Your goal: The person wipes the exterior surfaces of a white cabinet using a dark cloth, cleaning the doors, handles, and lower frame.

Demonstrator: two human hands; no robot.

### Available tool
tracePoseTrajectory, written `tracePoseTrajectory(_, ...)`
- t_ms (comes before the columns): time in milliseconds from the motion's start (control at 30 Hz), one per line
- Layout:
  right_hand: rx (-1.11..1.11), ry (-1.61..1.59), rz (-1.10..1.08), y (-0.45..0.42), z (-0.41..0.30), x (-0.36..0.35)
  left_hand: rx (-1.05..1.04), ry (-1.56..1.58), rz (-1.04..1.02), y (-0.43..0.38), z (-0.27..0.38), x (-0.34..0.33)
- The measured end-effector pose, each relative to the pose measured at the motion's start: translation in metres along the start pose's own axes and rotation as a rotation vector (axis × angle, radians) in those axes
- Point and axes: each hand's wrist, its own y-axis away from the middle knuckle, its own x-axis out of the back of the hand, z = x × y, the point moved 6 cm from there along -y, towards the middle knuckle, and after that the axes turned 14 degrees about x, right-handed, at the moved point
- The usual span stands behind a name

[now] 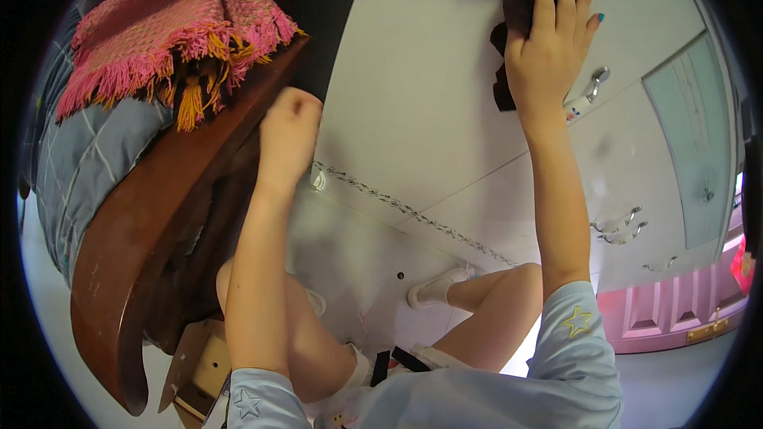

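Observation:
My right hand (547, 42) lies with fingers stretched over a dark brown cloth (518, 3), pressing it on a white cabinet surface (423, 59); part of the cloth hangs out to the left and below the hand. Some fingertips carry blue nail polish. My left hand (291, 131) is curled into a fist beside the curved dark wooden edge (173, 161) of a piece of furniture. Nothing shows in that fist. Whether it touches the wood cannot be told.
A pink and orange fringed woven cloth (155, 42) lies over grey checked fabric (89, 155) at left. Silver handles (598, 80) stick out of the white cabinet fronts at right. An open cardboard box (205, 369) stands at lower left, near my legs. A pink panelled door (667, 310) is at lower right.

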Motion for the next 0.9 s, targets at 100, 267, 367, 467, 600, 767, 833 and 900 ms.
tracePoseTrajectory(100,0.014,0.122,-0.109,0.012,-0.019,-0.023,-0.127,-0.830,-0.078,0.020,-0.025,-0.030)
tracePoseTrajectory(267,0.344,-0.091,-0.411,0.108,-0.149,-0.068,-0.033,-1.362,-0.584,0.070,-0.065,-0.037)
tracePoseTrajectory(367,0.621,-0.200,-0.592,0.176,-0.221,-0.084,0.009,-1.239,-0.666,0.086,-0.075,-0.046)
tracePoseTrajectory(467,0.888,-0.261,-0.708,0.249,-0.281,-0.099,-0.217,-1.229,-0.584,0.091,-0.075,-0.053)
tracePoseTrajectory(600,0.944,-0.440,-0.740,0.275,-0.309,-0.105,-0.150,-1.376,-0.613,0.095,-0.087,-0.058)
tracePoseTrajectory(767,0.476,-0.746,-0.335,0.170,-0.206,-0.074,-0.160,-1.423,-0.701,0.109,-0.086,-0.080)
tracePoseTrajectory(833,0.411,-0.425,-0.275,0.111,-0.136,-0.051,-0.229,-1.480,-0.784,0.121,-0.076,-0.093)
tracePoseTrajectory(900,0.251,-0.256,-0.270,0.057,-0.078,-0.039,-0.223,-1.485,-0.807,0.129,-0.085,-0.105)
